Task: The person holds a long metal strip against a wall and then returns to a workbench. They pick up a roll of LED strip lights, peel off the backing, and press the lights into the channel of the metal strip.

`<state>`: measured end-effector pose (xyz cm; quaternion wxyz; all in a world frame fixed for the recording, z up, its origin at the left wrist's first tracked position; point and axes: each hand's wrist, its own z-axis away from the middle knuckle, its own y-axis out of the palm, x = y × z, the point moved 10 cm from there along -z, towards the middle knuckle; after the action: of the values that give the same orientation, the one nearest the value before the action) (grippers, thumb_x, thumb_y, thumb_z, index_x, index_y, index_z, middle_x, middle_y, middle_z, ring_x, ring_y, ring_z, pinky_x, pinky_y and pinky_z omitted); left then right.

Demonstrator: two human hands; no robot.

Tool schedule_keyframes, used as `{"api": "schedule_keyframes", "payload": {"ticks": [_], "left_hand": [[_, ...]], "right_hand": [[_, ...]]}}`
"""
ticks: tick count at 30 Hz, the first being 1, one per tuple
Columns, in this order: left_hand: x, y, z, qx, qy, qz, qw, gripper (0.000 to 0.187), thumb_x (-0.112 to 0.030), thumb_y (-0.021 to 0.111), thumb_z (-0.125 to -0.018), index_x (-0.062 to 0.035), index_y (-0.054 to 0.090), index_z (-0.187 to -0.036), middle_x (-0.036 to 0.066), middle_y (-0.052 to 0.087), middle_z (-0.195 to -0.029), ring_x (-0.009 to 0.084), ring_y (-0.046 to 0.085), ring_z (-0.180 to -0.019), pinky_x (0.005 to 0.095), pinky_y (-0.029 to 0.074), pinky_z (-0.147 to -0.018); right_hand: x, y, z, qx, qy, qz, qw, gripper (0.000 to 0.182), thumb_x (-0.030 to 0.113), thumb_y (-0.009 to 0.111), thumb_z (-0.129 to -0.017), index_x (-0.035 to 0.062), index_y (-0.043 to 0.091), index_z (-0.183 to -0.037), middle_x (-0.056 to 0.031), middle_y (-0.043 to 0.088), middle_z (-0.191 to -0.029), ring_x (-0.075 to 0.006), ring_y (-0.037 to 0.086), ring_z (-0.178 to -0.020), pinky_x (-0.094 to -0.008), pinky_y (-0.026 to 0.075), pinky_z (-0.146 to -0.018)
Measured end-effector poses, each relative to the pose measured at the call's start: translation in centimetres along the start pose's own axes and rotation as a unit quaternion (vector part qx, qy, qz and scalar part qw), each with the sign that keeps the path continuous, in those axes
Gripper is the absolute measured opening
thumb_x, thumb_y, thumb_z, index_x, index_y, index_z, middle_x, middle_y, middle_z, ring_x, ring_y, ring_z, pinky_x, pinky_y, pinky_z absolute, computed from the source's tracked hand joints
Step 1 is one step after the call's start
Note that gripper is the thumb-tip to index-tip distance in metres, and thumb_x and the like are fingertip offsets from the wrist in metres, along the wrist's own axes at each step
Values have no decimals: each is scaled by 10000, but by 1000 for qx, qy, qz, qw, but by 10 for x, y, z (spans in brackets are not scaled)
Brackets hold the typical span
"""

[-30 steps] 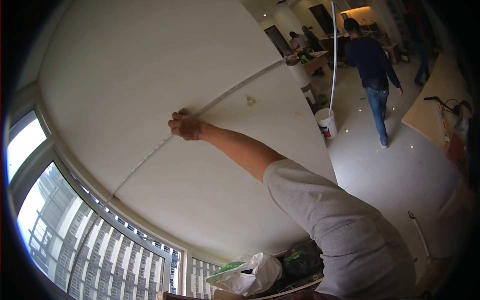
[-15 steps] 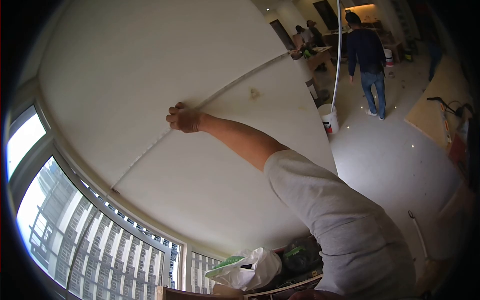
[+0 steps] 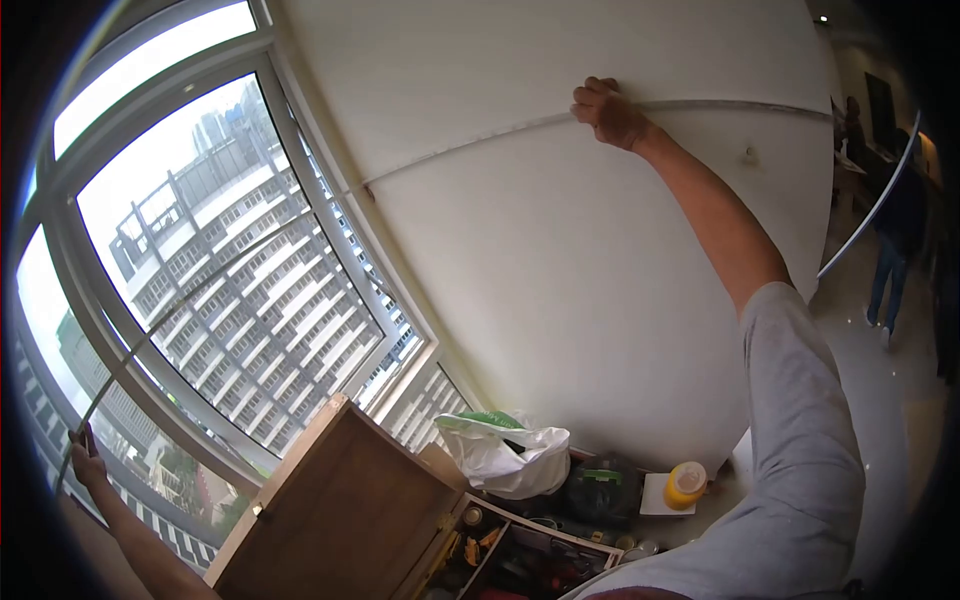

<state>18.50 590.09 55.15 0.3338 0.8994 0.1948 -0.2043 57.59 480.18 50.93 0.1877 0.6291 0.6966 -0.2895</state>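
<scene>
A long, thin, flexible strip or rod (image 3: 215,268) arcs from the left edge across the window toward the wall. My left hand (image 3: 86,458) is low at the left edge, its fingers closed around the strip. Along the white wall (image 3: 560,280) runs a narrow grey-white line (image 3: 480,140), which seems to continue the strip; whether it is the strip itself or a groove is hard to tell. My right hand (image 3: 608,112), reaching up from a grey sleeve, is against the wall on this line with curled fingers. What lies under those fingers is hidden.
An open wooden toolbox (image 3: 330,500) stands below, with tools inside. Near it are a white plastic bag (image 3: 505,455), a black bag (image 3: 602,492) and a yellow container (image 3: 685,485). At right hang a curved white pipe (image 3: 880,212) and, behind it, a person (image 3: 890,250).
My view has swung left toward the window, bringing my left hand and the toolbox into sight. My right hand stays on the wall line. The person at right has shifted toward the view's edge.
</scene>
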Motion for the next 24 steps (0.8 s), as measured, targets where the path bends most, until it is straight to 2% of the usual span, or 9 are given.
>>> {"api": "schedule_keyframes", "payload": {"ticks": [2,9,16,24], "left_hand": [[2,0,7,-35,-3,12,999,525,-164,335,-1060,113,240,-1496,324,387,-1454,439,443,-1344,424,410,-1158],[-1,2,8,-34,-2,1,999,524,-164,343,-1052,115,261,-1489,313,361,-1477,431,443,-1347,399,456,-1123],[-3,6,14,-22,9,-9,1000,534,-168,334,-1045,110,256,-1495,292,355,-1491,420,451,-1343,394,446,-1133],[-7,9,19,-39,9,-39,998,550,-163,366,-1032,133,259,-1484,283,362,-1496,411,460,-1337,385,440,-1135]], "right_hand": [[-2,3,-1,9,5,0,1000,189,20,712,-614,104,623,-758,5,540,-956,-210,514,-996,-374,472,-895],[2,-3,-1,-3,2,7,1000,169,30,700,-623,111,617,-745,3,537,-951,-213,513,-971,-372,489,-861],[-3,2,-1,28,18,1,999,123,40,669,-656,118,604,-726,5,525,-931,-207,511,-963,-351,485,-849],[-2,-3,2,3,10,-11,1000,115,33,662,-663,120,605,-710,5,534,-928,-209,513,-971,-350,470,-871]]}}
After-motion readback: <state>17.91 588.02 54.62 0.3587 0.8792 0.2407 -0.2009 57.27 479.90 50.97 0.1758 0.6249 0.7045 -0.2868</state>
